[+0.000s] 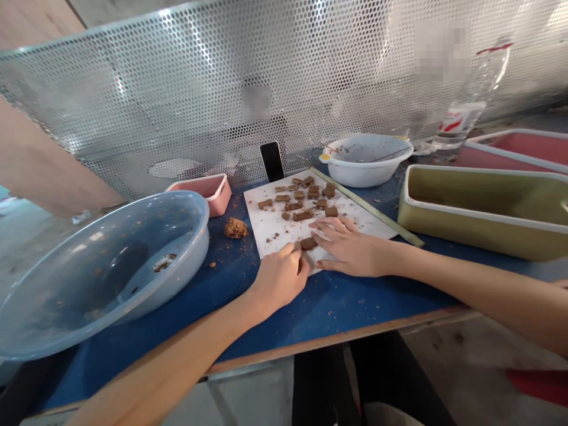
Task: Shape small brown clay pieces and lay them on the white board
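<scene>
On a white sheet (255, 207) lie several brown, clay-like pieces (303, 216), roughly block-shaped, with crumbs about them. My left hand (280, 278) rests at the sheet's near edge, fingers curled and pressed together; whatever they grip is hidden. Close to its fingertips sits one dark brown clay-like piece (307, 243). Just right of that piece, my right hand (355, 251) lies palm down over the sheet with its fingers spread, holding nothing I can see. A rough brown lump (235, 228) sits on the blue table left of the sheet.
A big blue basin (195, 236) stands at left, a small pink box (222, 198) behind it. A phone (271, 161) leans on the perforated metal screen. A pale strip (368, 207) crosses the sheet's right side. Beyond are a white basin (364, 171), olive planter (465, 234) and bottle (464, 118).
</scene>
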`<state>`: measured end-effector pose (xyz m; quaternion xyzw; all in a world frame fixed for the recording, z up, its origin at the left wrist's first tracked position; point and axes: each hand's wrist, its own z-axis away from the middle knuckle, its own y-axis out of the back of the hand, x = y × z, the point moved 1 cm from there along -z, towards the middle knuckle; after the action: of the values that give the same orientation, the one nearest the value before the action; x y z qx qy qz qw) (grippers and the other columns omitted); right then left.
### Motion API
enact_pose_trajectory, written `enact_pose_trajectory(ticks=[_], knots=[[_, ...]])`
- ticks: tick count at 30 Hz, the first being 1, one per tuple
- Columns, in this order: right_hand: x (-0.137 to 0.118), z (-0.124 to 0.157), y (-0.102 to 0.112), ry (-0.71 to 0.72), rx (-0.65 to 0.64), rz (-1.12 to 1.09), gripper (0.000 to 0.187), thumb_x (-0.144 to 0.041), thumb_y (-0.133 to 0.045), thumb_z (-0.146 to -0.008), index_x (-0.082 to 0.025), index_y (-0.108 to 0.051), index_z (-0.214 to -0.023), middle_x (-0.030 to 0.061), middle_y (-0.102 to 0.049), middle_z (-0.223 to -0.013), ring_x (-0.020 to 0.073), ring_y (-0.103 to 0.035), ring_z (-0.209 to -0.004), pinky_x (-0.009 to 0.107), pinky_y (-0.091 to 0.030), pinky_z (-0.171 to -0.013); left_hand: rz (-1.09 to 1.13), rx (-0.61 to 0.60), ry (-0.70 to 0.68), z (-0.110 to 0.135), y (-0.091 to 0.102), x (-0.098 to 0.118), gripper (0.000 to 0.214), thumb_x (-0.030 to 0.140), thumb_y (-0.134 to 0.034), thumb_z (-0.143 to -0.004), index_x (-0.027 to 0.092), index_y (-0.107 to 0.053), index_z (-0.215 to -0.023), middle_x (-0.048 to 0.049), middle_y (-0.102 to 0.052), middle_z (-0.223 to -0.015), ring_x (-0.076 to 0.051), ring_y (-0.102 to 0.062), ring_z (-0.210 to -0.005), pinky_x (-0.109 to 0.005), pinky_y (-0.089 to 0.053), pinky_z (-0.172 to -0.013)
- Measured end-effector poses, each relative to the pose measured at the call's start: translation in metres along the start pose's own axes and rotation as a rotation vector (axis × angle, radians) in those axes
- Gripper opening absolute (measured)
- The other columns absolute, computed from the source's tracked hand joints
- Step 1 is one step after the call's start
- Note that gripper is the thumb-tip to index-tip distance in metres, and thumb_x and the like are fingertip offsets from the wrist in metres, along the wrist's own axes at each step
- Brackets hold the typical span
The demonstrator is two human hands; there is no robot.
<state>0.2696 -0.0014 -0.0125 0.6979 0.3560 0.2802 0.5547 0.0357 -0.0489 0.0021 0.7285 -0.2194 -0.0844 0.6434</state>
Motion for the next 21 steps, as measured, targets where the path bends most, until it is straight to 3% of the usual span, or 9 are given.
enact_pose_trajectory(ticks=[4, 7, 15, 21], knots=[[-0.004, -0.001, 0.009, 0.037, 0.025, 0.012, 0.078, -0.074, -0.038, -0.112, -0.011, -0.069, -0.147, 0.0305, -0.057, -0.162, 0.0492, -0.041, -0.162, 0.074, -0.042, -0.123, -0.017, -0.010, -0.006, 0.000, 0.000, 0.000, 0.026, 0.024, -0.055, -0.110, 0.016, -0.079, -0.105, -0.0117, -0.077, -0.105, -0.026, -0.078, -0.086, -0.036, -0.059, -0.076], [-0.007, -0.004, 0.012, 0.040, 0.025, 0.054, 0.082, -0.073, -0.035, -0.113, -0.006, -0.070, -0.143, 0.0348, -0.058, -0.160, 0.0513, -0.040, -0.161, 0.075, -0.043, -0.120, -0.024, -0.020, -0.007, 0.000, 0.000, 0.000, 0.026, 0.024, -0.055, -0.110, 0.016, -0.079, -0.103, -0.0117, -0.077, -0.105, -0.025, -0.078, -0.086, -0.036, -0.059, -0.075], [-0.011, -0.001, -0.001, -0.006, 0.039, -0.072, 0.081, -0.074, -0.039, -0.112, -0.010, -0.064, -0.156, 0.0305, -0.052, -0.168, 0.0519, -0.035, -0.165, 0.075, -0.041, -0.124, -0.016, -0.015, 0.000, 0.000, 0.000, -0.001, 0.023, 0.024, -0.055, -0.111, 0.017, -0.077, -0.109, -0.0110, -0.077, -0.106, -0.025, -0.077, -0.089, -0.034, -0.058, -0.077], [-0.008, -0.008, -0.002, -0.060, -0.028, -0.065, 0.089, -0.077, -0.040, -0.110, -0.006, -0.059, -0.160, 0.0334, -0.049, -0.170, 0.0541, -0.036, -0.164, 0.077, -0.042, -0.122, -0.023, -0.016, 0.032, -0.001, 0.002, -0.001, 0.026, 0.023, -0.053, -0.111, 0.018, -0.076, -0.101, -0.0108, -0.076, -0.103, -0.024, -0.076, -0.084, -0.034, -0.057, -0.074]])
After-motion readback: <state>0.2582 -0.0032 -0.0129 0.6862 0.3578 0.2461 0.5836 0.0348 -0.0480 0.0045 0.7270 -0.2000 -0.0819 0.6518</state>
